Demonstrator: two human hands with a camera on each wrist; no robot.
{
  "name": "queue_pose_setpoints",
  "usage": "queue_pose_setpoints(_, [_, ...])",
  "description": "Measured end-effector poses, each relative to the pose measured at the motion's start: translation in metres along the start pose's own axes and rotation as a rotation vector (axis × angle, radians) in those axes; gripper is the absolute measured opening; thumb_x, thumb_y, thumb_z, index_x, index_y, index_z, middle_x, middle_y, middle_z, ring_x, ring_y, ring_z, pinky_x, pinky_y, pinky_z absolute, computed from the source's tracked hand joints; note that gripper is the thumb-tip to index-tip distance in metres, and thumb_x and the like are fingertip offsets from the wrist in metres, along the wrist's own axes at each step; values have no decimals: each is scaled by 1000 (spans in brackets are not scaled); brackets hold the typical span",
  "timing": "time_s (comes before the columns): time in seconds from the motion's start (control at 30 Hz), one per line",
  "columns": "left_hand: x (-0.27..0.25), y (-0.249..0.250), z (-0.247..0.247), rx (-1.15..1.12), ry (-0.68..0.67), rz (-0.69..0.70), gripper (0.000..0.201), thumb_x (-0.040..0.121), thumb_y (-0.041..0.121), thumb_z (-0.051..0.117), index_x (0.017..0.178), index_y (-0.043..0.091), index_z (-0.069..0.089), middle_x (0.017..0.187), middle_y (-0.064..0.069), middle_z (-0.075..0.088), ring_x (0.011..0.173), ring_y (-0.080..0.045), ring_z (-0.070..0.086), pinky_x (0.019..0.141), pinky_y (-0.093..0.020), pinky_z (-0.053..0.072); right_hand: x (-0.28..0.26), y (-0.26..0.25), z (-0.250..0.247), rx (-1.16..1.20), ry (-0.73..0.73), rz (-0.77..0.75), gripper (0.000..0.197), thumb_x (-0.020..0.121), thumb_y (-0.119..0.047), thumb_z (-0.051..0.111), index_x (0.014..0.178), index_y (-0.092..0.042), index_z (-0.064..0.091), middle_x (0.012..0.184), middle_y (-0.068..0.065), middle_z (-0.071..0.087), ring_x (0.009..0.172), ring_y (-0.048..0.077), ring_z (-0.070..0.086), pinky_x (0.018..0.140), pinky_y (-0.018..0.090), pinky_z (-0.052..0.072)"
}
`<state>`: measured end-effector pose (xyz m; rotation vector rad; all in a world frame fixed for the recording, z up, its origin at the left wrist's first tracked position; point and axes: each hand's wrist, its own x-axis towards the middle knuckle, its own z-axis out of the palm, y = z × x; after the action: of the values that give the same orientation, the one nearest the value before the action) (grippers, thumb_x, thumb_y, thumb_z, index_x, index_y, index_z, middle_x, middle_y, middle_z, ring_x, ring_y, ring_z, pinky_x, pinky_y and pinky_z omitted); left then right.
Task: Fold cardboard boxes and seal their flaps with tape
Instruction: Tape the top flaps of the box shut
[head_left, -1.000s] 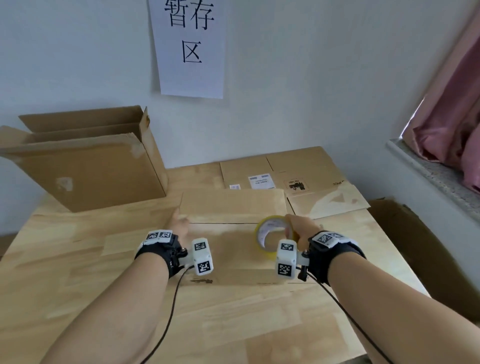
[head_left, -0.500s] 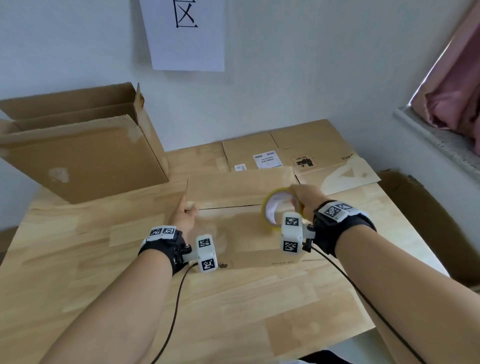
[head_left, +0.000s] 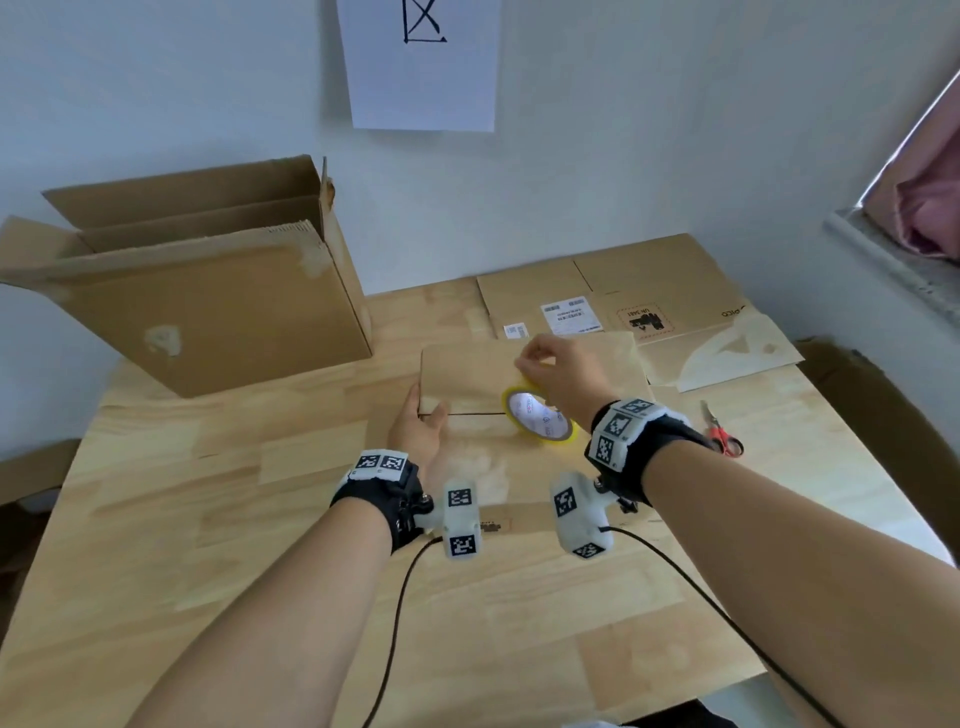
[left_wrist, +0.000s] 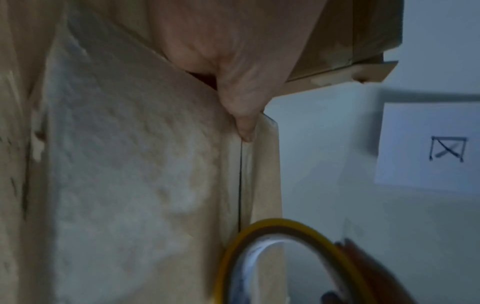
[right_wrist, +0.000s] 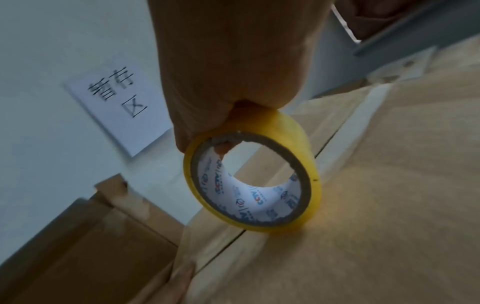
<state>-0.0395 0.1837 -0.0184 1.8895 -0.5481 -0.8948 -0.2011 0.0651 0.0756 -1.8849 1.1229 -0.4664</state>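
A folded cardboard box (head_left: 483, 457) lies on the table, its two top flaps meeting at a dark seam. My left hand (head_left: 421, 436) rests against the left end of that seam, thumb on top and fingers down the side. In the left wrist view the thumb (left_wrist: 244, 123) presses at the seam's end on the box (left_wrist: 130, 164). My right hand (head_left: 558, 374) grips a yellow tape roll (head_left: 537, 420) from above. The roll leans on the seam near the middle of the box. The right wrist view shows the roll (right_wrist: 259, 201) touching the box top (right_wrist: 389, 185), with the right hand (right_wrist: 233, 61) above it. The roll's rim (left_wrist: 272, 223) shows in the left wrist view.
A large open cardboard box (head_left: 208, 312) stands at the table's back left. Flattened cardboard (head_left: 649, 280) with labels lies at the back right. Red-handled scissors (head_left: 722, 436) lie to the right of my right wrist. A paper sign (head_left: 423, 67) hangs on the wall.
The roll has moved left along the seam, from near the box's right end toward its middle, and now leans over. The left hand stays at the seam's left end. The head view tilted down.
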Motion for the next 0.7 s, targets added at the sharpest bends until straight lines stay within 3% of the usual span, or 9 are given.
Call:
queue_pose_setpoints(0.03, [0,0,-1,38,-12,43,54,91,40,57,141,40,34,126,8,60,110,-18,60,99,-39,47,1,-1,3,-43,-6,-14,6,87,-20,60,81,-20,60,89,-6,61,77,12,57,70,29,50])
queue_pose_setpoints(0.1, [4,1,-6,213,-32,164,63,92,35,57,147,28,26,145,11,38,127,-13,44,110,-33,33,3,-1,7,-79,20,-19,6,87,-21,60,80,-21,60,90,-6,61,80,12,58,75,30,50])
queue_pose_setpoints(0.2, [14,17,-18,618,-126,352,69,92,32,58,150,17,23,160,-2,5,145,-20,15,117,-33,17,7,0,9,-66,45,2,7,86,-20,60,79,-21,60,89,-6,62,77,14,58,74,32,54])
queue_pose_setpoints(0.33, [9,46,-20,1231,-376,438,93,82,62,55,152,18,12,159,-1,-13,146,-25,-12,116,-49,-4,9,2,11,-80,56,0,15,86,-21,59,72,-26,57,92,-3,65,76,14,57,75,34,54])
queue_pose_setpoints(0.5, [-10,48,-7,1380,-595,322,130,68,76,59,148,12,-21,151,-10,-35,137,-31,-34,113,-52,-10,13,0,12,-80,45,7,22,86,-24,61,67,-31,52,92,-3,66,75,16,58,76,38,56])
queue_pose_setpoints(0.63, [-14,46,-6,1396,-618,334,133,68,76,59,145,10,-26,148,-14,-38,135,-34,-36,115,-53,-6,12,0,13,-68,63,5,14,85,-22,61,72,-25,57,91,-2,65,75,16,59,77,40,56])
queue_pose_setpoints(0.7, [-16,46,-7,1406,-631,326,131,70,75,58,145,8,-27,148,-15,-38,135,-34,-36,115,-54,-6,10,1,12,-58,67,14,19,85,-22,60,69,-29,55,91,-3,65,76,15,59,78,40,55])
